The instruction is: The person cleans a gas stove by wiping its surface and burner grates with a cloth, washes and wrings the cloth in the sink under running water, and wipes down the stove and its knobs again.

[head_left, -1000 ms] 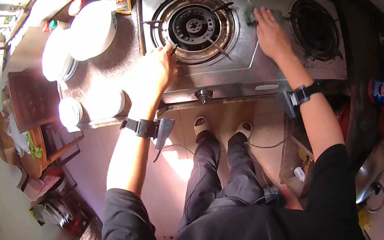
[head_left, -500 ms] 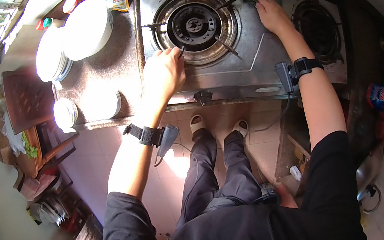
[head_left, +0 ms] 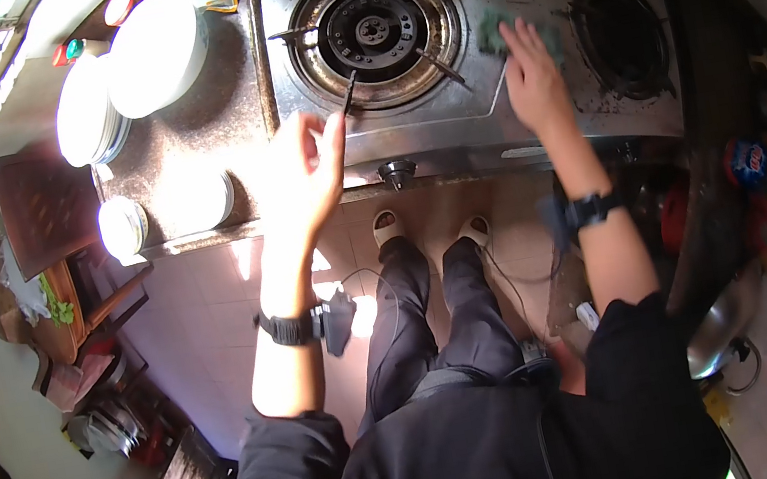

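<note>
My right hand [head_left: 535,82] presses with outstretched fingers on a green cleaning cloth [head_left: 492,33], which lies on the steel top of a gas stove [head_left: 448,139] between its two burners. My left hand [head_left: 315,165] is at the stove's front left corner, its thumb and fingers apart and nothing seen in them. Just beyond its fingertips is a prong [head_left: 350,93] of the large left burner [head_left: 372,31]. The smaller right burner [head_left: 617,23] is dark and stained, to the right of the cloth.
White bowls [head_left: 160,54] and stacked plates [head_left: 87,117] stand on the counter to the left, with smaller dishes [head_left: 124,227] near its front edge. A control knob [head_left: 398,174] sticks out of the stove front. A wooden chair [head_left: 44,210] is further left.
My right hand and the green cloth have moved towards me across the stove top. My left hand has come away from the burner prong, down and left, its fingers loosened.
</note>
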Demonstrator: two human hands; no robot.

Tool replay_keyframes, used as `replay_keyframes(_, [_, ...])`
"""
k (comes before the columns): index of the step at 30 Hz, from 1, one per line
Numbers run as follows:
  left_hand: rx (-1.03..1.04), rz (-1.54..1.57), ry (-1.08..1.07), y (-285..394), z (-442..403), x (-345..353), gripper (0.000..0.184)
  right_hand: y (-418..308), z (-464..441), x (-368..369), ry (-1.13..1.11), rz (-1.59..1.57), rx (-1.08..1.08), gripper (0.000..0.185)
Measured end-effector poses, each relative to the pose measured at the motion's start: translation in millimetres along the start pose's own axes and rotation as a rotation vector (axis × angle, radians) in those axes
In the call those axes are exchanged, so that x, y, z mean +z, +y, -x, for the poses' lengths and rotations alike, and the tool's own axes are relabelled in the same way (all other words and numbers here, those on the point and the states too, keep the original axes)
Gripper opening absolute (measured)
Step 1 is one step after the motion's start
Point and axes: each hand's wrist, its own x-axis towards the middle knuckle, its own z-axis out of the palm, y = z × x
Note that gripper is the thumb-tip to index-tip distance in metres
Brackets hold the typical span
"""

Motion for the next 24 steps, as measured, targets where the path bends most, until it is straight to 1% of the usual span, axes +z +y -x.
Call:
replay_keyframes(1, [-0.156,0.257,-0.077,9,15,-5,0.026,-13,24,-2,-0.005,-0.002,-0.010,0.047])
replay_keyframes(2, [-0.133,0.388,-0.032,-5,33,12,0.024,-26,48,-3,-0.011,-0.006,-0.019,0.049])
replay_keyframes(3, [-0.142,0.394,-0.118,1,50,11,0.024,-42,70,-4,-0.044,-0.005,-0.022,0.051])
replay_keyframes(4, [-0.145,0.407,-0.188,-6,69,26,0.024,-54,87,-6,-0.077,-0.004,-0.026,0.053])
replay_keyframes(5, [-0.181,0.369,-0.331,2,78,22,0.024,-59,100,-8,-0.120,-0.037,-0.027,0.054])
replay_keyframes(6, [-0.226,0.442,-0.374,-2,92,33,0.024,-53,104,-9,-0.124,-0.035,-0.020,0.054])
replay_keyframes(8, [-0.304,0.429,-0.496,-6,113,44,0.023,-29,109,-15,0.018,0.015,0.000,0.054])
replay_keyframes(9, [-0.333,0.467,-0.508,-14,123,53,0.021,-15,111,-6,0.146,0.022,0.097,0.054])
replay_keyframes(10, [-0.338,0.466,-0.512,-21,129,59,0.021,-24,106,1,0.140,0.021,0.100,0.054])
replay_keyframes(12, [-0.278,0.593,-0.372,-31,139,65,0.020,-60,105,24,0.349,-0.084,0.173,0.054])
replay_keyframes(13, [-0.283,0.592,-0.361,-33,139,63,0.018,-83,106,35,0.273,-0.083,0.150,0.055])
replay_keyframes(14, [-0.308,0.622,-0.315,-32,140,61,0.017,-106,109,44,0.199,-0.148,0.088,0.058])
replay_keyframes(16, [-0.335,0.567,-0.320,-29,138,48,0.016,-131,124,67,0.093,-0.202,0.021,0.061])
replay_keyframes(18, [-0.287,0.475,-0.291,-40,145,52,0.016,-113,136,69,0.122,-0.195,-0.078,0.058])
replay_keyframes(19, [-0.286,0.612,-0.243,-44,150,60,0.016,-95,141,63,0.158,-0.130,-0.078,0.058])
replay_keyframes(20, [-0.311,0.620,-0.247,-47,155,64,0.016,-74,146,55,0.194,-0.076,-0.082,0.059])
replay_keyframes(21, [-0.326,0.613,-0.274,-50,160,67,0.015,-50,148,42,0.297,-0.055,-0.054,0.059])
replay_keyframes(22, [-0.348,0.599,-0.289,-58,165,70,0.015,-32,153,35,0.382,0.046,0.066,0.055])
replay_keyframes(23, [-0.343,0.595,-0.271,-65,172,76,0.015,-18,153,41,0.566,-0.082,0.242,0.050])
replay_keyframes(24, [-0.342,0.588,-0.259,-67,179,81,0.015,-19,152,44,0.659,-0.192,0.382,0.047])
